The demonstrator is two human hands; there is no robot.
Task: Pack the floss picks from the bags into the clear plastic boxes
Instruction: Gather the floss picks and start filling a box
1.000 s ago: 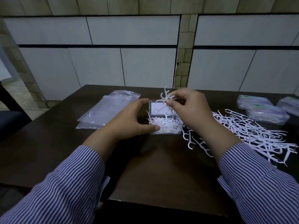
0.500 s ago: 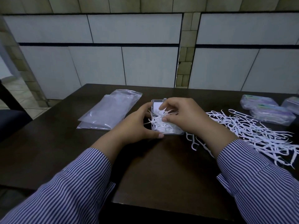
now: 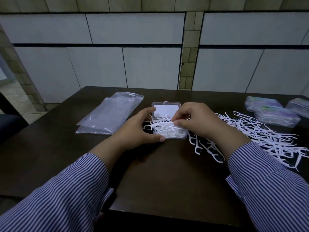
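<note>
Right hand is curled over the open box, thumb and fingertips pinching a few floss picks at the top of the heap inside; exact no. of picks in the pinch can't be told. Left hand grips the box from its left side, thumb along the near edge, fingers wrapped round the far-left corner. Box sits on the dark table approx. centre, lid hinged back and lying flat behind it, white label showing. Picks are heaped in the box, some sticking out over the left rim.

Just right of the box, partly under the right wrist, a few loose picks lie on the table. Further right, a big loose pile of picks spreads toward the table's right edge. Behind that pile, far right, closed filled boxes sit close together, at least three, w/ coloured labels, text too small to read.

Left of the open box, well apart from it, clear plastic bags lie flat, stacked one on another. Both forearms in blue-and-white striped sleeves. Tiled wall behind the table.
</note>
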